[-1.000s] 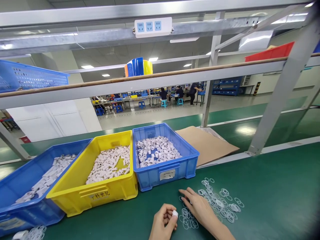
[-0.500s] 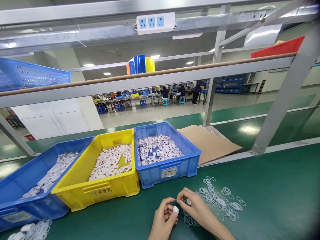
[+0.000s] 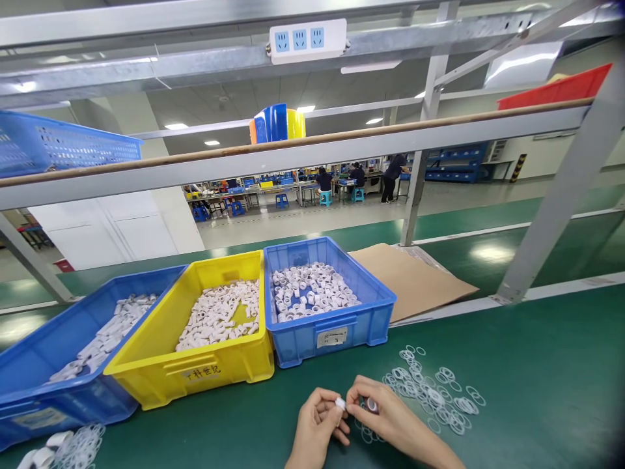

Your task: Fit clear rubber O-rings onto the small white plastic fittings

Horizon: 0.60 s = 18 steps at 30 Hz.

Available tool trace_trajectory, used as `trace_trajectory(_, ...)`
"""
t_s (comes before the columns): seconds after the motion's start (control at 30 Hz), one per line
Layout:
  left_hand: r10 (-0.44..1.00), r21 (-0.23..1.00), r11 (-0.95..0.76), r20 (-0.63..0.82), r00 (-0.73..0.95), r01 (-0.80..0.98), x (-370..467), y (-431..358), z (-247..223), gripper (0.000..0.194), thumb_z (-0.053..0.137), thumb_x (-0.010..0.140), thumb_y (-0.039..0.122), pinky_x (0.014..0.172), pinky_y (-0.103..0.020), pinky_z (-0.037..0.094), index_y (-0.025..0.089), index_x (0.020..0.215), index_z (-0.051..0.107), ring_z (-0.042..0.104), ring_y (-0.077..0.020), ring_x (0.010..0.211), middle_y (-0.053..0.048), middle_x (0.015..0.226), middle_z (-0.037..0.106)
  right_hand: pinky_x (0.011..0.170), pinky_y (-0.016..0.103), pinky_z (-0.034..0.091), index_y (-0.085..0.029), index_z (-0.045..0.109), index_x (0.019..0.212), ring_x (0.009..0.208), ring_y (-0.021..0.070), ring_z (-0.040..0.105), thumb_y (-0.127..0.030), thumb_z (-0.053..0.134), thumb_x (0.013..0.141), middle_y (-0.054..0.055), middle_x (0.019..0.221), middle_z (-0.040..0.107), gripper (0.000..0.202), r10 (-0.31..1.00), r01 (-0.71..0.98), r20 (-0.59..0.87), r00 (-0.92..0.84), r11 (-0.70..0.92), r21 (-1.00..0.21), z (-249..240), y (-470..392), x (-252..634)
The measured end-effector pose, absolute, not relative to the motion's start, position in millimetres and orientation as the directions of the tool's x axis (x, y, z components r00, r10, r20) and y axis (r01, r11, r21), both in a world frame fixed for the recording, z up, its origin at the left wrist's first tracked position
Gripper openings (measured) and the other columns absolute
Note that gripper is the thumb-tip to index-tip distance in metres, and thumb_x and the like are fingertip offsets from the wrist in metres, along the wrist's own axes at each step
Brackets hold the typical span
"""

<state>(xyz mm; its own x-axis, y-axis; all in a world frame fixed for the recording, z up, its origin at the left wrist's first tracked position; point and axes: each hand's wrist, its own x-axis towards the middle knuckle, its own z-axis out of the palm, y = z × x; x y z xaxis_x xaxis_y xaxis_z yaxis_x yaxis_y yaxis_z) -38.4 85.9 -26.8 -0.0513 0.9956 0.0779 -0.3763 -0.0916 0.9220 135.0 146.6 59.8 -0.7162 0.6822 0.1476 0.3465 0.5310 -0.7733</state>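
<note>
Pinching a small white fitting (image 3: 340,404) at lower centre of the frame, the left hand (image 3: 317,430) meets the right hand (image 3: 385,417), which grips a clear ring (image 3: 372,405); misalignment could drop it among loose rings (image 3: 430,391) on the bench (image 3: 537,378).

Right hand (image 3: 385,417) now at the white cap (image 3: 340,404).

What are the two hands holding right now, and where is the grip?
Left hand pinches a small white fitting by its sides at the fingertips. Right hand meets it; a clear ring seems held, unclear.
</note>
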Motion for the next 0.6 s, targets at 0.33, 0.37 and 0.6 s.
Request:
trace_trajectory(0.33, 0.996, 0.869, -0.065, 0.084, 0.017, -0.490, -41.8, 87.3, -31.1, 0.045, 0.072, 0.085, 0.053, 0.056, -0.026, 0.055, 0.015, 0.096, 0.051, 0.067, -0.0150, 0.063, -0.006, 0.080, 0.068, 0.068, 0.026, 0.038, -0.023, 0.065, 0.089, 0.079, 0.0182, 0.057, -0.035, 0.058, 0.100, -0.003, 0.086, 0.064, 0.018, 0.703, 0.285, 0.157, -0.694, 0.468, -0.837, 54.4, 147.2, 130.2)
trace_trajectory(0.37, 0.996, 0.866, -0.064, 0.086, 0.022, -0.495, -41.9, 87.5, -32.0, 0.045, 0.072, 0.085, 0.053, 0.056, -0.027, 0.055, 0.015, 0.098, 0.050, 0.067, -0.0151, 0.063, -0.006, 0.080, 0.068, 0.068, 0.026, 0.038, -0.023, 0.066, 0.089, 0.079, 0.0183, 0.057, -0.036, 0.059, 0.100, -0.003, 0.085, 0.064, 0.018, 0.698, 0.281, 0.149, -0.700, 0.462, -0.841, 53.7, 147.1, 129.8)
trace_trajectory(0.6, 0.998, 0.899, -0.051, 0.065, 0.019, -0.434, -41.3, 87.8, -27.0, 0.049, 0.073, 0.082, 0.055, 0.059, -0.026, 0.053, 0.015, 0.099, 0.050, 0.063, -0.0127, 0.062, -0.008, 0.084, 0.068, 0.063, 0.027, 0.039, -0.023, 0.066, 0.106, 0.068, 0.0169, 0.047, -0.057, 0.055, 0.102, 0.000, 0.087, 0.058, 0.035, 0.763, 0.048, 0.108, -0.637, 0.179, -0.983, 44.4, 160.9, 134.3)
